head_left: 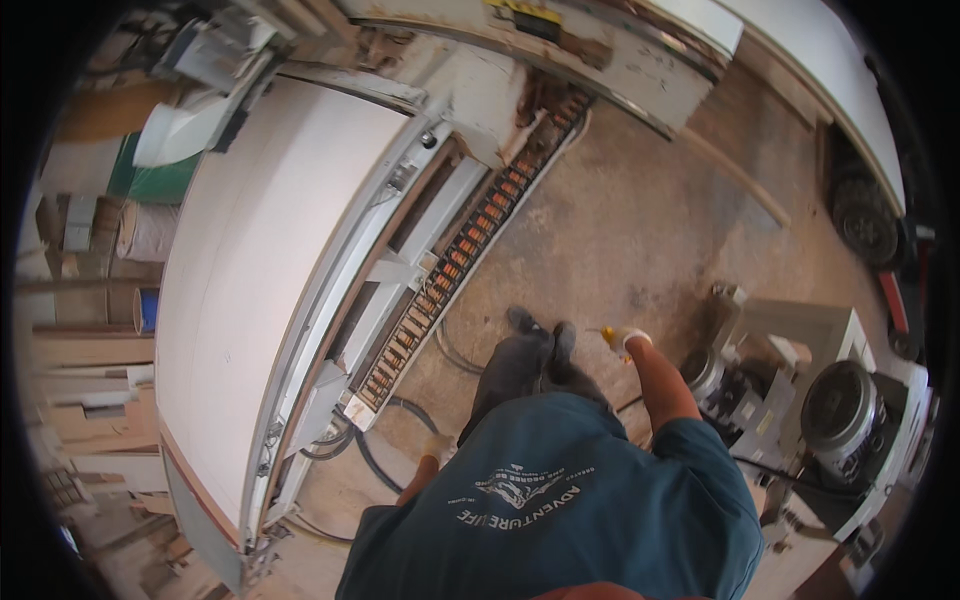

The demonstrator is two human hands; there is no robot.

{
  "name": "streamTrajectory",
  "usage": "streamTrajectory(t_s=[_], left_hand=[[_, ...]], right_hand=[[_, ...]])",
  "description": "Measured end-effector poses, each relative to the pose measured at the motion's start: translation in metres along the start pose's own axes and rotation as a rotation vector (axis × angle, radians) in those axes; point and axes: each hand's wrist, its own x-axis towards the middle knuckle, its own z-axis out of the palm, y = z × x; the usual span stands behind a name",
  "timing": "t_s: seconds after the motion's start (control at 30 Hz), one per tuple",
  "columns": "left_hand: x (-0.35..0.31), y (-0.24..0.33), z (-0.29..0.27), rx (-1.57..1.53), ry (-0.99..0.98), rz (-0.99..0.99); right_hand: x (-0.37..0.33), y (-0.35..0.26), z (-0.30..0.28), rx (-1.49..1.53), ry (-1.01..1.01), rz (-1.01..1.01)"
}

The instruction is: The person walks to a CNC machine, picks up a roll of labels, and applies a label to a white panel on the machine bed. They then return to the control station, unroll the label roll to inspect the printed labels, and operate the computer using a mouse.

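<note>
My right hand [634,342], in what looks like a white glove, is out to the right of my legs at the end of a bent forearm. It is closed around a small yellow-handled tool [608,337] with a thin tip that points left; its exact kind is too small to make out. Low beside my left hip is my left hand [436,446], pale as if gloved too. Its fingers are blurred and partly hidden, so what it holds, if anything, does not show. A black cable [375,462] lies on the floor nearest to it.
On the left stands a long machine with a broad pale board [270,190] and a cable chain [455,260] along its side. Machinery with round motor-like housings [843,408] stands at the right. A wheel [866,222] is at the far right. A strip [745,180] lies on the concrete floor [620,220].
</note>
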Motion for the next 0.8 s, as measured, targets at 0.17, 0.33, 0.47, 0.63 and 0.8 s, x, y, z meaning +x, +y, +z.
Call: streamTrajectory(t_s=[0.17,0.33,0.47,0.63,0.8], left_hand=[[-0.044,-0.026,0.022,0.437,-0.017,0.229],[-0.033,0.085,0.024,-0.369,-0.084,-0.167],[-0.013,0.125,0.034,0.557,-0.346,0.075],[0.001,0.11,0.039,0.577,-0.241,0.199],[-0.054,0.145,0.015,0.467,-0.537,0.427]], right_hand=[[0.043,0.023,0.045,-0.09,-0.052,-0.053],[0.071,0.029,0.072,-0.179,0.103,-0.209],[0.079,0.02,0.071,-0.036,-0.107,-0.048],[0.078,0.011,0.065,-0.053,0.092,-0.151],[0.073,0.008,0.052,-0.15,-0.001,-0.145]])
